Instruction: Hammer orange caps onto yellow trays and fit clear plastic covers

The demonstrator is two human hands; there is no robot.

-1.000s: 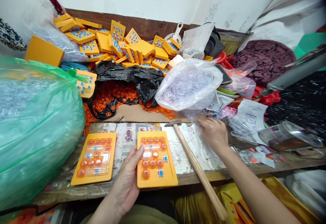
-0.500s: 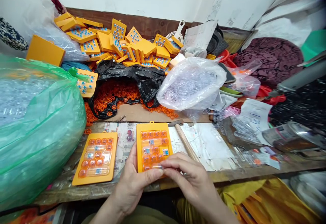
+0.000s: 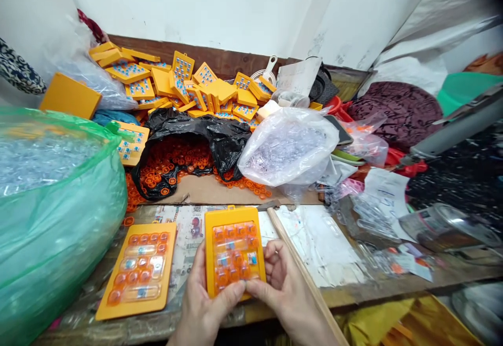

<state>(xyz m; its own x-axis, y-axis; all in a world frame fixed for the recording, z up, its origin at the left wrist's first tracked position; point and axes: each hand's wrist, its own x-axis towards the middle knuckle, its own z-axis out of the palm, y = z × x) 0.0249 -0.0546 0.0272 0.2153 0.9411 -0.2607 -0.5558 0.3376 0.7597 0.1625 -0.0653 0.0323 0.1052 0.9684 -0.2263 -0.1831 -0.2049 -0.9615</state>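
Note:
My left hand grips the left side of a yellow plastic puzzle board, its thumb lying across the lower edge. On the board's face sit rows of round orange caps and long clear covers, with blue-and-white prints showing in places. My right hand holds the lower right of the same board. Its thumb presses on the bottom edge beside the left thumb, and its other fingers curl along the right side. A second yellow board, fitted with similar caps and covers, lies flat to the left of my left hand.
A black bag spills orange caps behind the boards. Clear parts fill a white bag and a large green bag. Yellow boards are heaped at the back. A wooden-handled tool lies close by my right hand.
My right fingers have moved from pinching over the board's lower right face to curling at its right side, thumb on the bottom edge. The whole view has shifted, with things appearing lower.

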